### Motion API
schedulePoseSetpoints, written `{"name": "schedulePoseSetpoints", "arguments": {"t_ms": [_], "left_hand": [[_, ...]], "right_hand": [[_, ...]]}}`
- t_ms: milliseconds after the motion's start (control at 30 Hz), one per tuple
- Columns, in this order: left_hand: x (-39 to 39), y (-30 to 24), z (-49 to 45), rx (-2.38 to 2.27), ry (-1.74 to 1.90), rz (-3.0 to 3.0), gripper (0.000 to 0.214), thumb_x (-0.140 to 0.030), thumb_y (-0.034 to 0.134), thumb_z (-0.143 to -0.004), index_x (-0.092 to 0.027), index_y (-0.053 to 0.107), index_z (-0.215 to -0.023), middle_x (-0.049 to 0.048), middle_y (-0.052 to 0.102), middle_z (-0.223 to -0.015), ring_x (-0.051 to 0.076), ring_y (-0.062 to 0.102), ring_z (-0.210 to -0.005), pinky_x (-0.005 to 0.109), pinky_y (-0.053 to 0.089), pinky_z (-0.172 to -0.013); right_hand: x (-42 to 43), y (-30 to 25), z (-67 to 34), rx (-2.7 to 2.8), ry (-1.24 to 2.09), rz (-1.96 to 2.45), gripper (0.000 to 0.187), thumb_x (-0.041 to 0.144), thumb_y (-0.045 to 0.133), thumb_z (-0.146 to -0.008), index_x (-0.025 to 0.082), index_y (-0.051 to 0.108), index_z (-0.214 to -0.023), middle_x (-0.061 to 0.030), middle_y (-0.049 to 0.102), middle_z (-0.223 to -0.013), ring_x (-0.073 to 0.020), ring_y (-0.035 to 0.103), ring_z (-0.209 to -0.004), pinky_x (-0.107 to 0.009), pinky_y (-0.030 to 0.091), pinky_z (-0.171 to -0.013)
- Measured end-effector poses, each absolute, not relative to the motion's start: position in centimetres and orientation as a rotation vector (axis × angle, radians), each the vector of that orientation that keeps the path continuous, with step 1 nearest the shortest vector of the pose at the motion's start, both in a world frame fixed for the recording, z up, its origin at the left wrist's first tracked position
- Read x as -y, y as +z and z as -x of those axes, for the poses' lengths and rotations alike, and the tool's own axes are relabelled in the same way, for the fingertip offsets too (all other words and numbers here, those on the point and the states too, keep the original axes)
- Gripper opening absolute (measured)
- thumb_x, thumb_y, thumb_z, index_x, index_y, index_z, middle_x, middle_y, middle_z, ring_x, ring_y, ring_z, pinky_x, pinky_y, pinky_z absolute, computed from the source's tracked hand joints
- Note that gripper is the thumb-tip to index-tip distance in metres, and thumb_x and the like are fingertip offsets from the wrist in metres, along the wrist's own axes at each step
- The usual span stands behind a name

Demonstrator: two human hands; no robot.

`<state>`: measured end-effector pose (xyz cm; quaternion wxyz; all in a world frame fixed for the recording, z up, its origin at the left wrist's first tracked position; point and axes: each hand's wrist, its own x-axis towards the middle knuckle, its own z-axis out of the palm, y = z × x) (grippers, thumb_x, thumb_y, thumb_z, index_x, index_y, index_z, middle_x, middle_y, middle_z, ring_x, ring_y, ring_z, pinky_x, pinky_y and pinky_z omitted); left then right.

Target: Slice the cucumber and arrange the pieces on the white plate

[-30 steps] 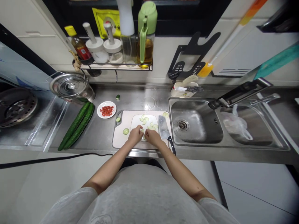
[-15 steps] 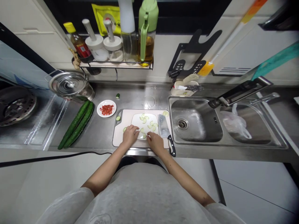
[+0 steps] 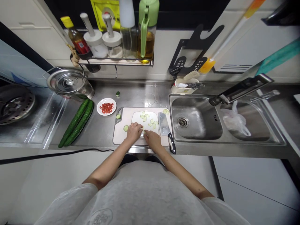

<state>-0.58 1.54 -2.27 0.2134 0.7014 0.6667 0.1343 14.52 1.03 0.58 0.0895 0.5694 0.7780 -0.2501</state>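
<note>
A pale cutting board point(image 3: 120, 135) lies on the steel counter in front of me. On it sits a white plate point(image 3: 137, 118) with several thin cucumber slices point(image 3: 152, 124). My left hand point(image 3: 133, 131) and my right hand point(image 3: 152, 139) meet at the plate's near edge, fingers bent and pinched together over a slice; what each holds is too small to make out. A cleaver point(image 3: 164, 127) with a black handle lies on the board's right side. One round slice point(image 3: 126, 128) rests on the board left of my left hand.
Two whole cucumbers point(image 3: 77, 122) lie on the counter at left, beside a small dish of red bits point(image 3: 106, 107) and a lidded steel pot point(image 3: 67, 82). A double sink point(image 3: 199, 122) is at right. Bottles stand on a wall rack point(image 3: 117, 59).
Both hands drew back toward the plate's near edge half a second ago and have now come together again there. The view has shifted slightly.
</note>
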Motion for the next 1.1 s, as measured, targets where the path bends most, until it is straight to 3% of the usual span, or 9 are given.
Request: {"name": "schedulePoseSetpoints", "arguments": {"t_ms": [1100], "left_hand": [[-0.5,-1.8,0.3,-1.903,0.25,-1.982,0.022,-0.032,0.05,-0.088,-0.026,0.065,-0.103,0.0066,0.059,-0.099,0.023,0.048,-0.097,0.037,0.03,-0.083]], "right_hand": [[-0.8,0.6,-14.6,-2.292,-0.798,-1.633,0.039,0.036,0.033,-0.095,0.026,0.051,-0.128,-0.0074,0.067,-0.107,-0.0206,0.06,-0.096,-0.029,0.037,-0.076]]}}
